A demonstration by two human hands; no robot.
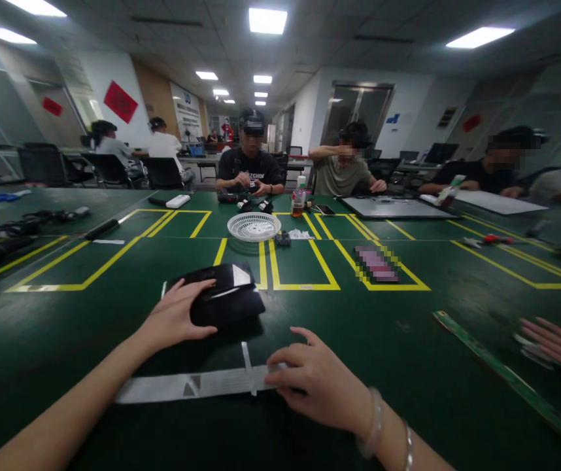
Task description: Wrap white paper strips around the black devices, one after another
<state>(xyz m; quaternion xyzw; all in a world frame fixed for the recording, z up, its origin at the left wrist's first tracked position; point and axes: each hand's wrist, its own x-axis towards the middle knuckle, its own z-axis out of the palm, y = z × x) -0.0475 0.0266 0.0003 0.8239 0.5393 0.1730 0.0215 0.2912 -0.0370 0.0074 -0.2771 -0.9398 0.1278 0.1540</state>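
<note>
Nearest us, a white strip [163,388] is pinched in our right hand [316,376], while our left hand [175,315] spans a black case [234,306], whether gripping we cannot tell.

I see a glossy black piece [234,306], slightly curved, with a bright reflection along its top, lying on the green surface [359,327]. Nearer me, apart from it, a flat, whitish ribbon [219,381] stretches sideways, dark triangular marks on it. I make out a narrow pale strip [247,358] crossing it; its right end is partly hidden.
</note>
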